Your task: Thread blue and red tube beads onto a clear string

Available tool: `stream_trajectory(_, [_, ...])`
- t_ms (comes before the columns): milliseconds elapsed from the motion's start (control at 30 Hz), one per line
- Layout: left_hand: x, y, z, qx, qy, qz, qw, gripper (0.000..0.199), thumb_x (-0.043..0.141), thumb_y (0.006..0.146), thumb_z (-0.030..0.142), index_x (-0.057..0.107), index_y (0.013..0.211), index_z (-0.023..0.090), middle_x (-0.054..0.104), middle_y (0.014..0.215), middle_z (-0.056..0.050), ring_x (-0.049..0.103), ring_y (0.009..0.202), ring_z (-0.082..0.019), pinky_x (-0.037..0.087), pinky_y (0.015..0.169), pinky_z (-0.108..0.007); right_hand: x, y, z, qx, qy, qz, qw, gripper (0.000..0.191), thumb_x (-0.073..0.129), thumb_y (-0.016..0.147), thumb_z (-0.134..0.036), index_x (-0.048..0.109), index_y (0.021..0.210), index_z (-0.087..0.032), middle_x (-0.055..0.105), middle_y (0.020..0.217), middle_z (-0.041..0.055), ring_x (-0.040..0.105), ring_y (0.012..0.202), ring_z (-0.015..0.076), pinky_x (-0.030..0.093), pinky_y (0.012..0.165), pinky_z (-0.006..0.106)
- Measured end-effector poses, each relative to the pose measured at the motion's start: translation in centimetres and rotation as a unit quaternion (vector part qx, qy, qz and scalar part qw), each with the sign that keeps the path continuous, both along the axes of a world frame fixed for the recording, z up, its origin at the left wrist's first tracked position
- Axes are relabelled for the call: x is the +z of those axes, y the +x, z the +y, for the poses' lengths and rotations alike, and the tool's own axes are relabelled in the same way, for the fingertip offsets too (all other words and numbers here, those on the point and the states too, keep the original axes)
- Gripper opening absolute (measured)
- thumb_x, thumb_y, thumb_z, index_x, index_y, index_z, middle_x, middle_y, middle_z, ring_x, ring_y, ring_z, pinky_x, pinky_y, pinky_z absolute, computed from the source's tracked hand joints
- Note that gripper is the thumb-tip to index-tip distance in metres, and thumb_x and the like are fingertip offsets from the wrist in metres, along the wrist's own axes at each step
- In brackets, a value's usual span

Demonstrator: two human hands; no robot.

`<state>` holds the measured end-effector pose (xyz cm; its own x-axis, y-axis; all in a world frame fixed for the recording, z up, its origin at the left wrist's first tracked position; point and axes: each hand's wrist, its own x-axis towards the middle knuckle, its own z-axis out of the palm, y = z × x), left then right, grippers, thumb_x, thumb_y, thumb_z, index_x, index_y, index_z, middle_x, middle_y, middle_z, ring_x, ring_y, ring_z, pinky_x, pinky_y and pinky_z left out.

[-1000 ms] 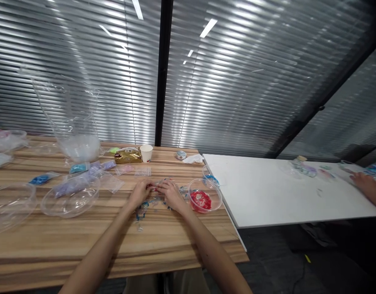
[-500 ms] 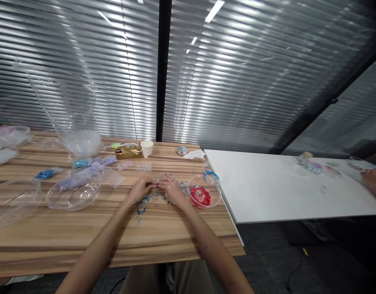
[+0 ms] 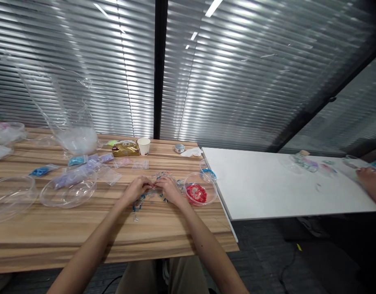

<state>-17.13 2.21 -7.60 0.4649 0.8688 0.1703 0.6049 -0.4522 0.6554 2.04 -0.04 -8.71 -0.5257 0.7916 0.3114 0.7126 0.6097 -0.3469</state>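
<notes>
Over the wooden table, my left hand (image 3: 138,189) and my right hand (image 3: 168,189) meet fingertip to fingertip. Both are closed in a pinch, with a tiny reddish bit showing between them, too small to name. Around and under the fingers lie many small clear pieces with blue ends (image 3: 138,207), scattered on the wood. Right of my right hand stands a clear plastic bowl (image 3: 211,186) with red material (image 3: 196,193) in its bottom. Just behind it, a second clear container holds something blue (image 3: 209,174).
On the left are clear bowls (image 3: 42,198), purple packets (image 3: 79,173), blue packets (image 3: 41,170) and a tall clear bag (image 3: 79,141). Behind my hands stand a gold packet (image 3: 126,149), a paper cup (image 3: 144,146) and a round tin (image 3: 179,148). Another person's hand (image 3: 370,179) is over the white table (image 3: 261,196).
The view has shifted slightly, so everything sits a little further left and higher. My hands keep the same fingertip-to-fingertip pinch.
</notes>
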Motion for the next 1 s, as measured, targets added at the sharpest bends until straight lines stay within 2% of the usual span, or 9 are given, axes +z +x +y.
stream_trajectory(233, [-0.02,0.51,-0.22,0.001,-0.004,-0.004,1.0,0.019,0.056,0.077,0.03,0.072,0.079,0.02,0.071,0.085,-0.008,0.06,0.085,-0.023,0.044,0.083,-0.032,-0.54,-0.44,0.2,-0.02,0.027,0.031,0.999,0.028,0.046,0.088,-0.008,0.068,0.103,-0.017,0.067,0.104,0.0062,0.053,0.103,0.0168,0.034,0.102,0.034])
stream_trajectory(467, [0.54,0.62,-0.56,-0.014,0.027,0.023,0.999,0.017,0.056,0.078,0.024,0.072,0.077,0.019,0.069,0.081,-0.007,0.06,0.082,-0.023,0.043,0.081,-0.03,0.0,-0.38,-0.12,0.0,0.017,0.035,0.999,0.028,0.048,0.085,-0.005,0.069,0.099,-0.017,0.067,0.101,0.0043,0.054,0.101,0.0153,0.031,0.104,0.032])
stream_trajectory(633, [0.11,0.73,-0.51,-0.026,0.046,0.04,0.998,0.018,0.053,0.079,0.019,0.07,0.076,0.02,0.067,0.079,-0.007,0.059,0.084,-0.024,0.042,0.081,-0.03,0.08,-0.24,-0.17,0.002,0.013,0.027,1.0,0.029,0.048,0.084,-0.006,0.07,0.099,-0.018,0.067,0.103,0.0038,0.052,0.105,0.0159,0.035,0.1,0.031])
stream_trajectory(867, [-0.11,0.66,-0.47,-0.006,-0.02,-0.046,0.999,0.012,0.056,0.076,0.025,0.066,0.072,0.019,0.064,0.078,-0.008,0.056,0.082,-0.024,0.042,0.082,-0.033,0.3,-0.17,-0.26,0.006,0.011,-0.006,1.0,0.033,0.048,0.085,-0.004,0.069,0.105,-0.019,0.067,0.107,0.0026,0.05,0.105,0.0169,0.035,0.099,0.029])
stream_trajectory(1000, [0.05,0.59,-0.17,0.017,-0.049,-0.093,0.994,0.015,0.057,0.075,0.031,0.063,0.071,0.019,0.063,0.073,-0.006,0.055,0.073,-0.021,0.044,0.075,-0.032,0.36,-0.18,-0.34,0.015,0.007,-0.014,1.0,0.038,0.048,0.084,-0.003,0.067,0.111,-0.021,0.065,0.114,0.0002,0.049,0.105,0.0179,0.036,0.098,0.029])
